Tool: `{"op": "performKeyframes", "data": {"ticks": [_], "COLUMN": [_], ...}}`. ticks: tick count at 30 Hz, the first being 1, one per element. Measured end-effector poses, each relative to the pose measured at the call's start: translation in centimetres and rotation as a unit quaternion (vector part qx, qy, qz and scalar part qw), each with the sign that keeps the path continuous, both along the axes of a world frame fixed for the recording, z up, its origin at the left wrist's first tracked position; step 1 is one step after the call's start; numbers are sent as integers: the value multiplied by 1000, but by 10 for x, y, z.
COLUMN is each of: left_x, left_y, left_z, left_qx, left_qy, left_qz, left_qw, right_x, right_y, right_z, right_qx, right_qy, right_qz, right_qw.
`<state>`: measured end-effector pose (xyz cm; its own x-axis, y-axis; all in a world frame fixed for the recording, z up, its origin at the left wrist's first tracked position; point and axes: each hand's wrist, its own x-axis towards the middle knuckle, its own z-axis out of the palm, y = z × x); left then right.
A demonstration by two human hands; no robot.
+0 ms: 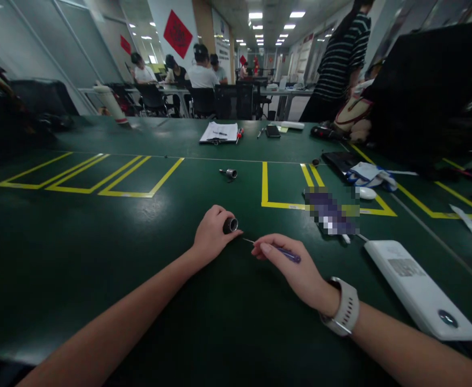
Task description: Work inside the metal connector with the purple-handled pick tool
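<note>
My left hand [212, 232] is closed round a short black cylinder [230, 225] whose open, metal-rimmed end faces right. Between the fingers of my right hand [286, 260] is a small screwdriver with a purple handle [290, 255]. Its thin shaft points left, and the tip is a little to the right of the left fingertips, apart from the cylinder. Beyond both hands, a small metal and black part [231, 173] with a thin stem lies on the green table [171, 301].
A white power bank [421, 290] lies at the right, near a phone-like object [328, 210], partly pixelated. A white mouse [365, 193] and a cloth [370, 176] are behind. Farther back are a clipboard [219, 132], a bottle [111, 103] and a standing person [342, 62].
</note>
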<state>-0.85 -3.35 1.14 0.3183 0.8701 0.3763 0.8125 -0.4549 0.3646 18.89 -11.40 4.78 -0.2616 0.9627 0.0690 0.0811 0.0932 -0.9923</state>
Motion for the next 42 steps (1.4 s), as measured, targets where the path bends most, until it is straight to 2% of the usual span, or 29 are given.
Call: {"op": "performKeyframes", "data": {"ticks": [3, 5, 9, 14, 20, 24, 27, 30, 33, 35, 38, 42], "left_x": [-1, -1, 3, 16, 24, 23, 23, 24, 24, 24, 22, 20], "left_y": [7, 12, 21, 30, 32, 29, 28, 27, 25, 24, 25, 26], "left_z": [0, 1, 3, 4, 0, -1, -3, -4, -3, -2, -2, -3], "left_qx": [10, -21, -100, -60, -35, -14, -2, 6, 8, 9, 8, 3], "left_qy": [42, 23, -43, -71, -53, -44, -28, -6, 21, 26, 4, -31], "left_qz": [23, 37, 9, -48, -112, -115, -123, -142, -164, -172, -185, -193], "left_qw": [999, 999, 994, 995, 992, 992, 992, 990, 986, 985, 983, 981], "right_x": [-1, -3, -7, -7, -3, -4, -5, -5, -4, -2, 1, 2], "right_y": [20, 30, 38, 38, 38, 36, 32, 28, 27, 29, 37, 44], "right_z": [-5, -12, -21, -25, -24, -20, -20, -20, -18, -17, -20, -27], "right_qx": [-4, -22, -41, -6, 20, 35, 84, 162, 201, 162, 39, -99], "right_qy": [82, 144, 210, 217, 175, 101, 23, -61, -92, -55, 83, 248], "right_qz": [-29, -41, -38, -13, -22, -32, -41, -41, -42, -43, -38, -25], "right_qw": [996, 989, 976, 976, 984, 994, 995, 984, 974, 984, 995, 964]}}
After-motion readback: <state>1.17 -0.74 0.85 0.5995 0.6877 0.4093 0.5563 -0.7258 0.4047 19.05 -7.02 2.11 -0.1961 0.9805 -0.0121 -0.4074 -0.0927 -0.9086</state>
